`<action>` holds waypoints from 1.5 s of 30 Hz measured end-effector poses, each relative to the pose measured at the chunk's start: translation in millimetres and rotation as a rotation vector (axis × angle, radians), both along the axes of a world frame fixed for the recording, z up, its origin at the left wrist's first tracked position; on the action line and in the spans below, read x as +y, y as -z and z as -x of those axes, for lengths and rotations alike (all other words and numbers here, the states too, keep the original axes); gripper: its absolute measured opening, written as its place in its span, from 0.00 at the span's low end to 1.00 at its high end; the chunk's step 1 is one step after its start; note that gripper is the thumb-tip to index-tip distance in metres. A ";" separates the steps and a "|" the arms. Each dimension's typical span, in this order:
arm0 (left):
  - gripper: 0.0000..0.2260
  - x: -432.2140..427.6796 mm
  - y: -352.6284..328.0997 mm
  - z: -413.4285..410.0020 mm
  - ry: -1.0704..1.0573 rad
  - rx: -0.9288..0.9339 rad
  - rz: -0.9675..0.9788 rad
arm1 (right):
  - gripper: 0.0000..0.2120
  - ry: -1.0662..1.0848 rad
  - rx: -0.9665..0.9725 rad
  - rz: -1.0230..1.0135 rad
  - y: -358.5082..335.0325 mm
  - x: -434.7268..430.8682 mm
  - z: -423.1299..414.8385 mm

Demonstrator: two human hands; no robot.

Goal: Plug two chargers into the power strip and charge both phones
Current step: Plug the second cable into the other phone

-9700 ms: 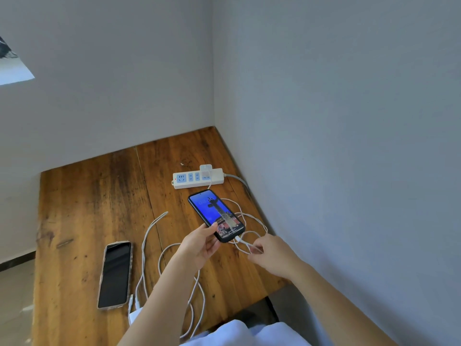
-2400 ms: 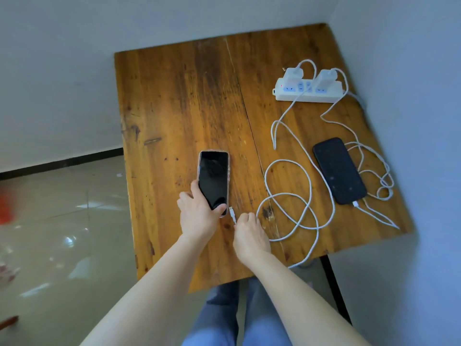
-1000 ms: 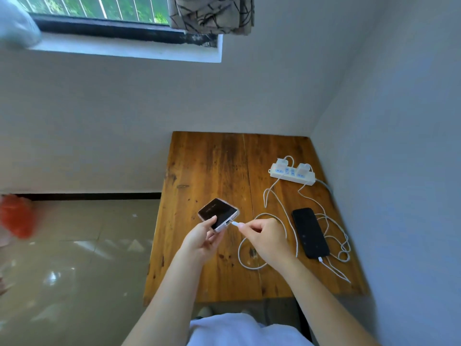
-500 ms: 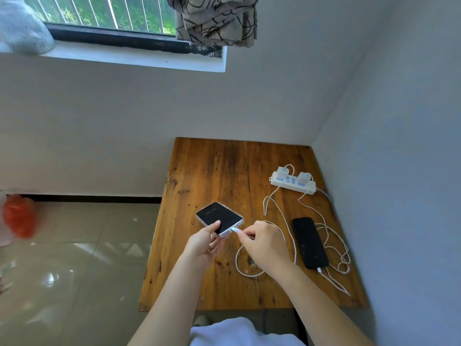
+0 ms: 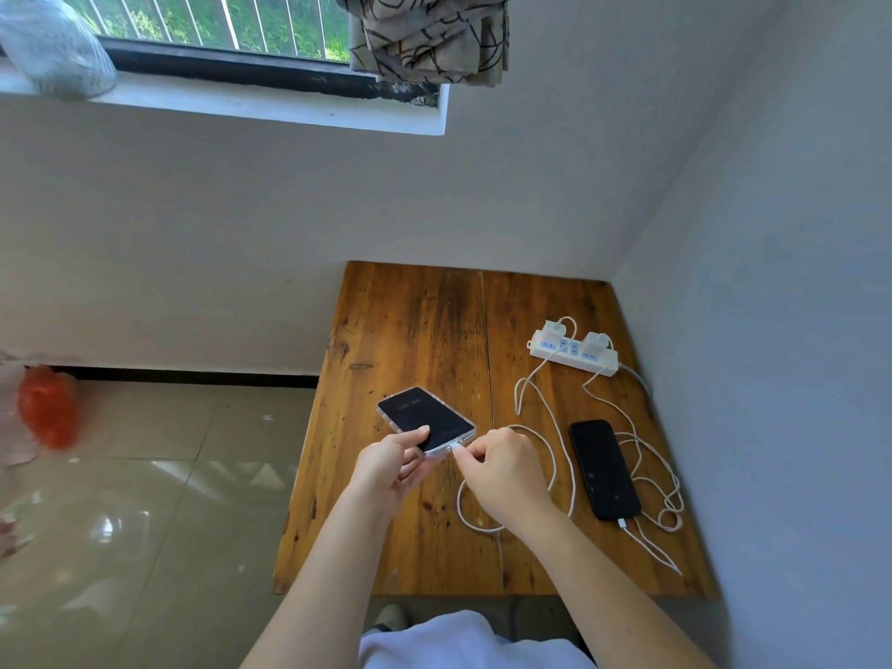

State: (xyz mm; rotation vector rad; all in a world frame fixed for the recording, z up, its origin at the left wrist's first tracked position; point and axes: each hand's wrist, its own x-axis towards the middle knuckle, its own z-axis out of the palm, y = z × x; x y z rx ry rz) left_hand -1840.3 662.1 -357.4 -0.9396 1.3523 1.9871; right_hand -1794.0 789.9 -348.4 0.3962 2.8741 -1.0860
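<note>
Nearest, pale fabric (image 5: 463, 642) at the bottom edge and two bare forearms reaching forward over the near edge of the wooden table (image 5: 410, 330). Left hand (image 5: 392, 468) curled around the near corner of the clear-cased phone (image 5: 425, 421), thumb lying on its dark screen, faint digits lit there, phone lifted and tilted above the tabletop. Right hand (image 5: 502, 470) closed in a pinch on the white plug (image 5: 454, 448) at the phone's near end, plug touching the port edge; cannot tell whether fully seated. From under that hand, a white cable (image 5: 526, 393) looping on the wood and running back toward the strip. Just right of the loops, the black phone (image 5: 604, 468) lying flat, screen dark, with a white connector (image 5: 622, 523) at its near end and a second cable (image 5: 661, 480) tangled beside it against the wall side. Farther back, near the right wall, the white power strip (image 5: 574, 352) with two white chargers (image 5: 553, 328) (image 5: 594, 341) standing in it, a small red light at its left end. Off to the left, glossy tiled floor (image 5: 120, 499) and a blurred red bag (image 5: 47, 407). Farthest, a window sill (image 5: 270, 106), a barred window (image 5: 202, 19) with greenery behind, and a patterned curtain (image 5: 429, 36) hanging at its right
</note>
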 end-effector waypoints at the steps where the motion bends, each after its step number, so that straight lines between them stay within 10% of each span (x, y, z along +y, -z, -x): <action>1: 0.17 0.0 0.0 1.0 0.008 0.009 0.014 | 0.11 0.008 -0.007 0.018 0.7 -0.1 -0.3; 11: 0.13 3.8 0.2 1.1 0.097 0.074 -0.024 | 0.12 0.131 -0.181 0.378 7.6 12.4 -5.0; 45: 0.13 4.7 13.6 1.3 0.126 0.099 -0.088 | 0.11 0.081 -0.213 0.385 13.8 23.1 -7.7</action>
